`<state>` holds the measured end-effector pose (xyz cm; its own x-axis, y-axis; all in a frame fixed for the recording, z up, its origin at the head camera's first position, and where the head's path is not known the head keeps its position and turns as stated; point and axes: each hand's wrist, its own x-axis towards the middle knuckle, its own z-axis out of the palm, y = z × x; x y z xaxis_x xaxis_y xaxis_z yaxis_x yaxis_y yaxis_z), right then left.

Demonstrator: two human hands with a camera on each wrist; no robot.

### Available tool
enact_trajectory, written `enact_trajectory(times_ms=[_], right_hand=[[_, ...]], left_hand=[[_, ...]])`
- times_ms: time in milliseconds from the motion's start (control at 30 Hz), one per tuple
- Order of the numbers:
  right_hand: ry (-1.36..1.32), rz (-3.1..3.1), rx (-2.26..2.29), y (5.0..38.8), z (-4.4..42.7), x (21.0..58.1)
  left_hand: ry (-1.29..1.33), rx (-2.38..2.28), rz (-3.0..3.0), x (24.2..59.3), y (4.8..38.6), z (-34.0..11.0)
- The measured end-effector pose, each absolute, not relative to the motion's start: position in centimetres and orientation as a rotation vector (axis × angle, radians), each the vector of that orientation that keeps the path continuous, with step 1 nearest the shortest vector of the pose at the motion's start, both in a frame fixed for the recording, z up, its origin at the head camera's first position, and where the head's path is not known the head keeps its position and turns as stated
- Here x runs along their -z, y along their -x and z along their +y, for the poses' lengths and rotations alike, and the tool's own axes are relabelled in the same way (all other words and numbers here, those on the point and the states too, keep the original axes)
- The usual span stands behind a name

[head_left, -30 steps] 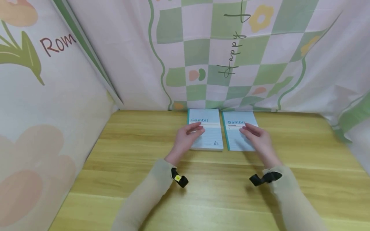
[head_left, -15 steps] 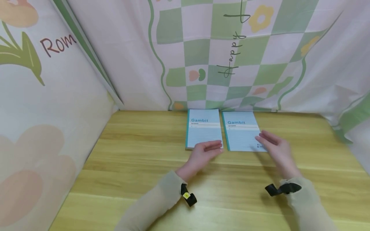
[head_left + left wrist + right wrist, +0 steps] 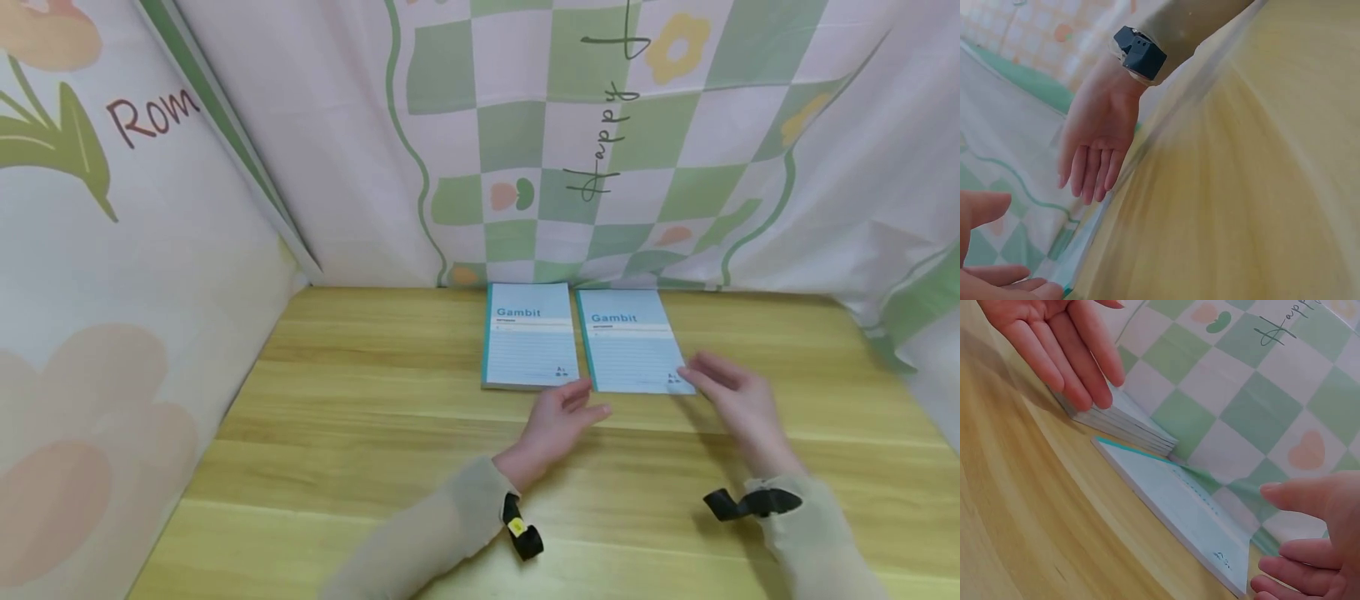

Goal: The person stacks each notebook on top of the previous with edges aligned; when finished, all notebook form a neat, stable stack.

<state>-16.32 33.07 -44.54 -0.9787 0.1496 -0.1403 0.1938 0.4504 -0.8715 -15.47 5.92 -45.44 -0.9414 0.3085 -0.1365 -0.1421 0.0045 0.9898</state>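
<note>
Two light-blue "Gambit" piles lie side by side against the curtain. The left one is a stack of notebooks (image 3: 529,342); the right one is a thinner single notebook (image 3: 630,346) with a teal spine. My left hand (image 3: 555,427) hovers by the near right corner of the stack, fingers extended and holding nothing. By the near right corner of the single notebook is my right hand (image 3: 738,404), its fingers loosely bent. In the right wrist view a gap shows between the right hand's fingers (image 3: 1300,575) and the single notebook (image 3: 1179,512).
Both things lie at the back of a wooden table (image 3: 360,500). A checkered curtain (image 3: 585,142) hangs right behind them, and a white floral sheet (image 3: 112,292) covers the left side. Each wrist wears a black strap (image 3: 522,529).
Both hands have moved right and toward the near side, off the notebook covers. The left hand has slid from the stack's left side to its near right corner. The notebooks look unmoved.
</note>
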Motion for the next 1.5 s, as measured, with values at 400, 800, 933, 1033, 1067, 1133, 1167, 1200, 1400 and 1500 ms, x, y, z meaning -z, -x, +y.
enact_trajectory(times_ms=[400,800,933,1033,1067,1133,1167,1200,1400,1500], right_hand=[[-0.327,2.638,1.574,16.3,33.0,44.8],[-0.323,2.604,1.597,16.4,33.2,45.0],[-0.334,2.593,1.594,16.3,33.2,45.0],[-0.342,2.585,1.582,16.1,33.3,44.9],[-0.342,2.581,1.577,16.0,33.4,44.9],[-0.338,2.575,1.568,15.8,33.5,44.9],[-0.329,2.570,1.567,15.7,33.6,44.8],[-0.321,2.574,1.561,15.6,33.7,44.8],[-0.287,2.570,1.549,14.7,33.8,44.7],[-0.268,2.568,1.533,14.3,33.9,44.7]], left_hand=[[-0.103,-2.002,2.035,46.6,15.3,8.0],[-0.029,-2.019,2.018,46.3,15.5,8.6],[-0.017,-2.025,2.004,46.2,15.4,8.5],[-0.019,-2.016,1.992,46.2,15.3,8.2],[-0.016,-2.013,1.989,46.2,15.2,8.1],[-0.017,-2.006,1.981,46.1,15.1,7.9],[-0.020,-2.005,1.978,46.1,15.1,7.7],[-0.017,-2.003,1.975,46.1,15.1,7.6],[-0.035,-2.042,1.937,46.1,14.8,7.1],[-0.033,-2.040,1.940,46.1,14.6,6.9]])
